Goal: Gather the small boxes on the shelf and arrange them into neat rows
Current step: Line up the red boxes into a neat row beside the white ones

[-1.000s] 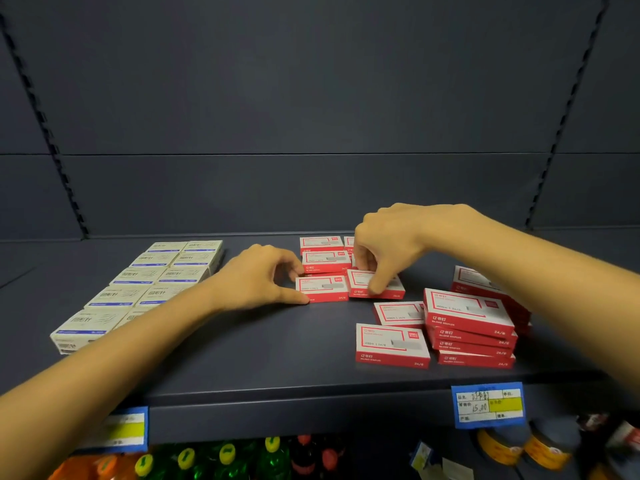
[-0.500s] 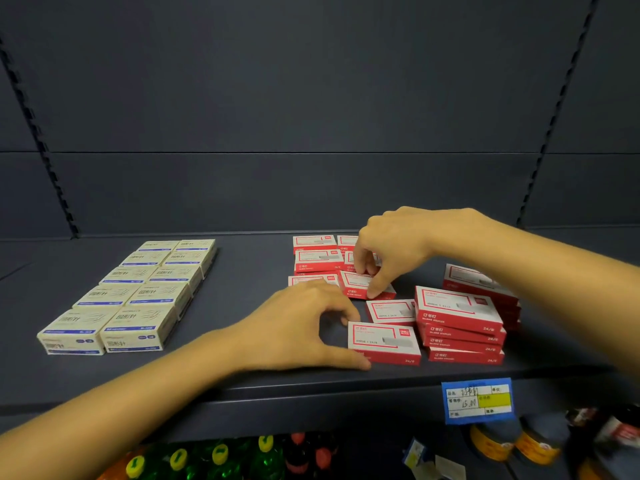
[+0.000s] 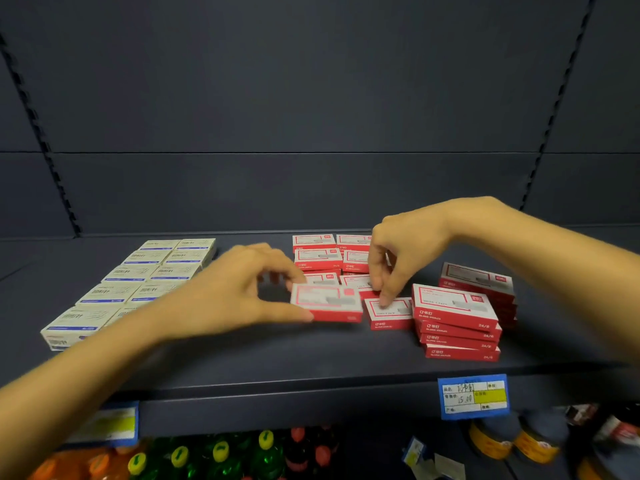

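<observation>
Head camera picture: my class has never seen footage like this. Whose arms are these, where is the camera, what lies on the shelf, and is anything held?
The camera sits on a person's head, looking forward and down, so both arms are the wearer's own. On the dark shelf lie pale boxes in neat rows at the left, and red boxes in rows further back. A stack of red boxes waits at the right. The left hand grips one blurred red box between thumb and fingers. The right hand presses a fingertip on another red box lying flat.

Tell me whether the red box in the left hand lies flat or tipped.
Roughly flat: the red box shows its printed top, pinched at its left end by the left hand.
</observation>
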Demonstrator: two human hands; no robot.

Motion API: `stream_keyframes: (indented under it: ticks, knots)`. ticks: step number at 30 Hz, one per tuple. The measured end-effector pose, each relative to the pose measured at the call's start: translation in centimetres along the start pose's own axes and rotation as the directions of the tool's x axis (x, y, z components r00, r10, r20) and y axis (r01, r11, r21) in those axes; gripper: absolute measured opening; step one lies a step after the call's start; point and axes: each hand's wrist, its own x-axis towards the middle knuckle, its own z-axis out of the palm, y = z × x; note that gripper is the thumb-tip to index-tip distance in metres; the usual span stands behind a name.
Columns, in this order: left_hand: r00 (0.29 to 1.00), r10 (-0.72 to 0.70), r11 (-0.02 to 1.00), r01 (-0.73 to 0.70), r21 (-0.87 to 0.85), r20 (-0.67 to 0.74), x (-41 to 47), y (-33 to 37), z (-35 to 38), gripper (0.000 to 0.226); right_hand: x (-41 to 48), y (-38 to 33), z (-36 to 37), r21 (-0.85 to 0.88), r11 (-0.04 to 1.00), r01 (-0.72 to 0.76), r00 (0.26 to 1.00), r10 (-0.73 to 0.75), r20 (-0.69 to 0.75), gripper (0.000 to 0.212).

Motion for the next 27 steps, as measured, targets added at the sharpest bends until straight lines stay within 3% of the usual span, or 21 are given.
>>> stream_keyframes:
  ticks: [5, 10, 13, 20, 27]
  knots:
    - [0.991, -0.091, 0.994, 0.096, 0.047, -0.096, 1.0, -1.9, -1.4, 0.040, 0.4, -1.0, 0.3, -0.076, 0.993, -0.090, 0.987, 0.099, 0.130, 0.026]
    - [0.989, -0.116, 0.992, 0.120, 0.048, -0.089, 2.6, -3.2, -0.4, 0.032, 0.9, -1.6, 0.5, -0.189, 0.979, -0.081, 0.986, 0.107, 0.130, 0.021]
    - [0.991, -0.119, 0.991, 0.123, 0.057, -0.065, 3.3, -3.6, 0.4, 0.032, 0.6, -1.4, 0.5, -0.198, 0.978, -0.066, 0.993, 0.083, 0.080, 0.020]
    - [0.982, -0.188, 0.981, 0.188, 0.049, -0.009, 3.7, -4.7, 1.8, 0.033, 0.4, -0.6, -1.0, -0.120, 0.992, -0.030, 0.978, 0.005, -0.208, 0.019]
    - [0.971, -0.223, 0.972, 0.229, 0.063, -0.082, 3.0, -4.9, 2.2, 0.035, 2.8, -0.5, -0.4, -0.232, 0.970, -0.078, 0.975, 0.027, -0.219, 0.026]
